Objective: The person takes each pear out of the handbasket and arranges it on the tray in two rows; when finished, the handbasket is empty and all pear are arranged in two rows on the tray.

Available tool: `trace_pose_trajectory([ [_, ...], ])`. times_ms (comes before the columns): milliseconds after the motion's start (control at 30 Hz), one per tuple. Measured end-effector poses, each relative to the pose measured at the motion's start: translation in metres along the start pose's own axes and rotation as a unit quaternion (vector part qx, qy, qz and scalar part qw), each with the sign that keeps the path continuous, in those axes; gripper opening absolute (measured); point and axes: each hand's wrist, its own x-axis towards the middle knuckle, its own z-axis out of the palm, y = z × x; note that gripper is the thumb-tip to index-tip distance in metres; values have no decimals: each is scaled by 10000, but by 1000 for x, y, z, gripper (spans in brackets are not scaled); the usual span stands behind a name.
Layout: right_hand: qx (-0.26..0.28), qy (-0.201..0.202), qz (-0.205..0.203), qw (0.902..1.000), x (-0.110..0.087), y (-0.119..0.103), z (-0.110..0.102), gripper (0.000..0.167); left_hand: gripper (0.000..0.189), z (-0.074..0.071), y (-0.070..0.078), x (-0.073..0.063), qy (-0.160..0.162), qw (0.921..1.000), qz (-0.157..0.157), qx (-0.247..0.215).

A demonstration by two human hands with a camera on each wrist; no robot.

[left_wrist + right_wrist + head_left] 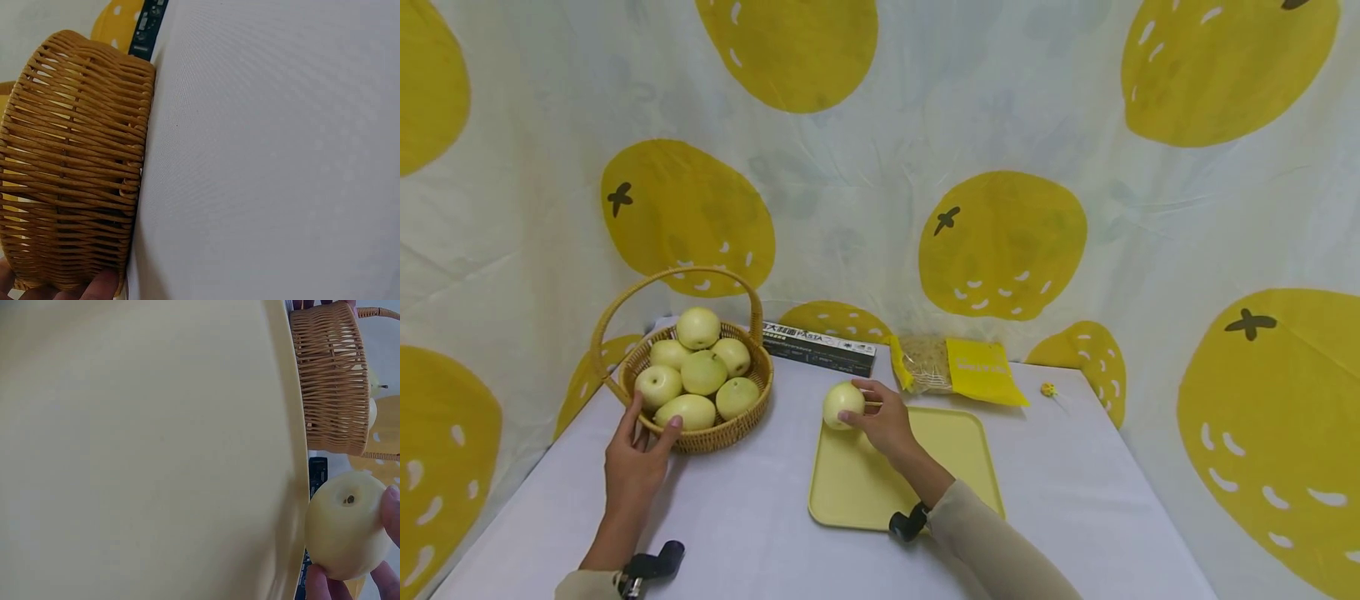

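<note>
My right hand (883,419) holds a pale yellow-green pear (842,406) between thumb and fingers, over the far left corner of the yellow tray (880,492). In the right wrist view the pear (347,528) shows its small brown blossom end, with fingertips on two sides of it. A wicker basket (722,435) with a tall arched handle stands at the left, heaped with several similar pears (703,372). My left hand (636,462) grips the near left side of this basket, thumb by the rim. Fingertips show low on the woven wall (75,169) in the left wrist view.
Behind the tray lie a dark pasta box (820,348) and a yellow bag with a see-through part (958,368). A small yellow flower-like item (1048,389) is at the far right. A fruit-print curtain (850,208) hangs behind the white-covered table (1075,500).
</note>
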Motion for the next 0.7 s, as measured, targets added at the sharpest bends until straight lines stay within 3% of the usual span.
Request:
trace_pose_trajectory([
  [367, -37, -277, 302, 9992, 5, 5, 1, 55, 85, 0, -1, 1, -48, 9999, 63, 66],
  [700, -13, -576, 296, 9979, 10, 10, -2, 57, 85, -1, -1, 1, -86, 10000, 8, 32],
])
